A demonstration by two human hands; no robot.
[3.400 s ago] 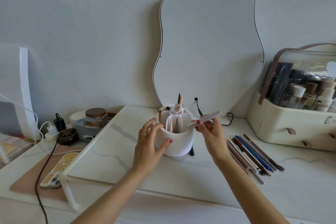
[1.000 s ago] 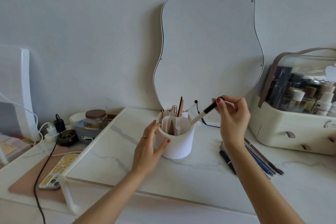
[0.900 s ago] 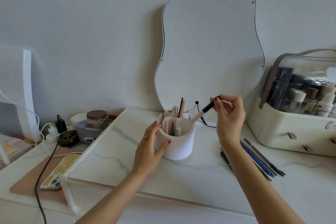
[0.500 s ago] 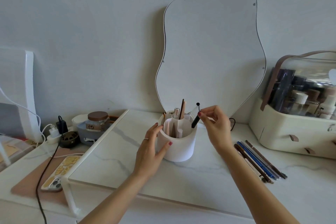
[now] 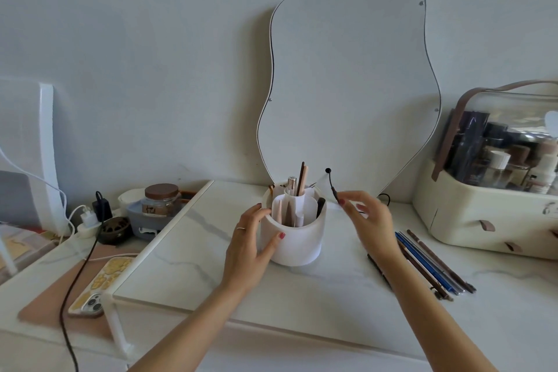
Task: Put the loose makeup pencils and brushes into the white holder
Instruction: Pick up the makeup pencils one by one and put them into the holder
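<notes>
The white holder stands on the marble board, its compartments holding several pencils and brushes. A black-tipped pen sits in its right compartment. My left hand wraps around the holder's left side, thumb on the front. My right hand hovers just right of the holder, fingers spread and empty. Several loose makeup pencils, brown and blue, lie in a row on the table to the right. One dark pencil lies partly hidden under my right forearm.
A wavy mirror leans on the wall behind the holder, with a thin black cable in front of it. A cream cosmetics case stands at the right. A jar, chargers and a phone sit to the left.
My right hand lowered the black-tipped pen into the holder's right compartment, let go of it and drew back to the right. My left hand stayed on the holder.
</notes>
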